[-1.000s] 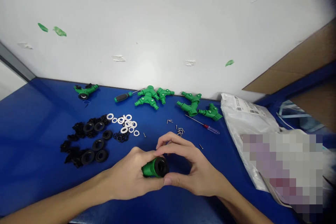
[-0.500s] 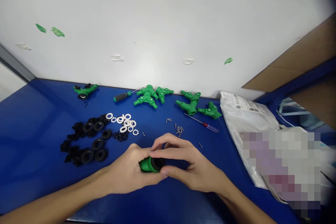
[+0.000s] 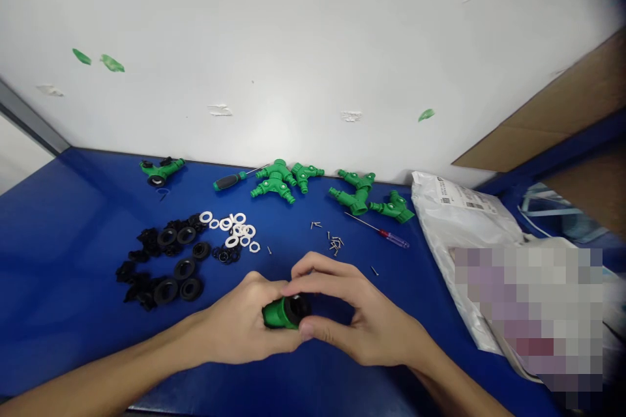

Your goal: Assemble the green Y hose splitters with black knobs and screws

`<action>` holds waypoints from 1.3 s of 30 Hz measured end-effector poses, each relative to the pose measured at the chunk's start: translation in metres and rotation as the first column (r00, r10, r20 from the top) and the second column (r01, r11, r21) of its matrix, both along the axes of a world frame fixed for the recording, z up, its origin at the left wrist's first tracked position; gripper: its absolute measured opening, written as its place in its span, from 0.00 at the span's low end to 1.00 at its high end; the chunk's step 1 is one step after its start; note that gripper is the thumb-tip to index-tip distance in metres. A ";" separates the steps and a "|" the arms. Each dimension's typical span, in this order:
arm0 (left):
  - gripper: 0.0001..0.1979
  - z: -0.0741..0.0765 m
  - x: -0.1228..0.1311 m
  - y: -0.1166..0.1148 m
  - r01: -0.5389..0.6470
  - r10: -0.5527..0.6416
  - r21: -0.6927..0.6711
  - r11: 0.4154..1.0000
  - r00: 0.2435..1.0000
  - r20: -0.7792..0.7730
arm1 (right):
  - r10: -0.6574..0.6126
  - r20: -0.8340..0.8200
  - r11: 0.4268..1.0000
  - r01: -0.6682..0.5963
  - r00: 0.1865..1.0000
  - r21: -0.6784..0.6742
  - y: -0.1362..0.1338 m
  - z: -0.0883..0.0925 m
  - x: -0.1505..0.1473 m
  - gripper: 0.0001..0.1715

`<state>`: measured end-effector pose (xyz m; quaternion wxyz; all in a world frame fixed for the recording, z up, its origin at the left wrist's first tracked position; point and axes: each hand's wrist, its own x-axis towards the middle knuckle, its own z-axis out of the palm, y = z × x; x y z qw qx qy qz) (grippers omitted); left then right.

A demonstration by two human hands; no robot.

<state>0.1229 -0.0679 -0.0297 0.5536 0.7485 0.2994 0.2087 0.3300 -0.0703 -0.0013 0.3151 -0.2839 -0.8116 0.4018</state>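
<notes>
My left hand [image 3: 242, 326] is wrapped round a green plastic hose fitting [image 3: 278, 314] just above the blue table [image 3: 63, 254]. A black ring [image 3: 296, 310] sits in the fitting's open end, facing right. My right hand [image 3: 357, 316] pinches that black ring between thumb and forefinger, the other fingers curled behind it. Most of the fitting's body is hidden inside my left palm.
Black rings and caps [image 3: 166, 264] and white washers [image 3: 235, 229] lie to the left. Small screws [image 3: 333, 242] are scattered beyond my hands. Green Y-fittings [image 3: 278, 181], [image 3: 359, 192], two screwdrivers [image 3: 229, 180], [image 3: 386, 233] line the wall. A white plastic bag [image 3: 464, 221] lies at right.
My hands and the fitting have stayed almost in place, shifting slightly down and back. The fingers of my right hand have turned a little on the black ring.
</notes>
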 end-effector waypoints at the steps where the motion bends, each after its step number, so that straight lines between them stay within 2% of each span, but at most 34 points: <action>1: 0.04 0.001 0.000 0.000 0.021 -0.021 -0.017 1.000 1.000 0.001 | 0.019 -0.001 1.000 -0.019 1.000 -0.018 0.000 0.001 0.001 0.14; 6: 0.05 0.001 0.002 -0.001 -0.048 0.048 0.033 0.998 0.999 -0.012 | -0.012 -0.045 1.000 0.012 0.999 0.005 0.004 -0.003 0.000 0.11; 9: 0.05 -0.003 0.004 -0.004 -0.062 0.063 0.094 0.994 0.998 -0.007 | -0.129 -0.043 0.990 0.131 0.991 0.054 0.018 -0.009 -0.008 0.09; 11: 0.06 -0.005 0.006 -0.006 -0.048 0.048 0.122 0.991 0.999 0.004 | -0.207 0.045 0.969 0.198 0.977 0.144 0.032 -0.013 -0.018 0.09; 12: 0.06 -0.006 0.007 -0.007 -0.039 0.039 0.120 0.992 0.999 0.009 | -0.208 0.134 0.964 0.180 0.969 0.195 0.040 -0.014 -0.024 0.08; 15: 0.06 -0.006 0.008 -0.008 -0.049 0.050 0.095 0.994 0.999 -0.013 | -0.147 0.422 0.958 0.023 0.895 0.285 0.061 -0.019 -0.045 0.08; 17: 0.07 -0.005 0.008 -0.008 -0.065 0.069 0.078 0.995 0.997 -0.042 | -0.117 0.501 0.952 -0.048 0.857 0.303 0.070 -0.021 -0.055 0.06; 19: 0.08 -0.004 0.008 -0.008 -0.063 0.067 0.068 0.996 0.996 -0.057 | -0.096 0.509 0.949 -0.076 0.855 0.306 0.075 -0.022 -0.060 0.05; 22: 0.11 -0.003 0.007 -0.007 -0.050 0.053 0.062 0.997 0.997 -0.059 | -0.081 0.484 0.949 -0.081 0.871 0.304 0.076 -0.019 -0.059 0.07; 24: 0.12 -0.003 0.006 -0.006 -0.063 0.065 0.043 0.997 0.995 -0.070 | -0.083 0.409 0.960 -0.037 0.909 0.278 0.071 -0.012 -0.051 0.07; 27: 0.14 -0.001 0.003 -0.003 -0.099 0.094 -0.043 0.994 0.991 -0.091 | -0.114 0.091 0.991 0.107 0.989 0.082 0.056 0.000 -0.035 0.05; 29: 0.15 0.000 0.002 -0.001 -0.127 0.119 -0.088 0.988 0.989 -0.091 | -0.168 -0.100 0.985 0.163 0.981 -0.059 0.041 0.004 -0.023 0.04; 30: 0.15 0.000 0.002 0.000 -0.138 0.130 -0.097 0.986 0.988 -0.086 | -0.189 -0.142 0.980 0.178 0.972 -0.088 0.034 0.005 -0.018 0.02; 34: 0.11 0.001 0.003 0.001 -0.116 0.113 -0.098 0.988 0.993 -0.035 | -0.161 -0.162 0.987 0.159 0.974 -0.030 0.011 -0.001 -0.007 0.06; 39: 0.08 0.000 0.003 0.002 -0.087 0.086 -0.075 0.993 0.996 -0.018 | -0.099 -0.197 0.992 0.113 0.975 0.060 0.005 -0.009 -0.007 0.05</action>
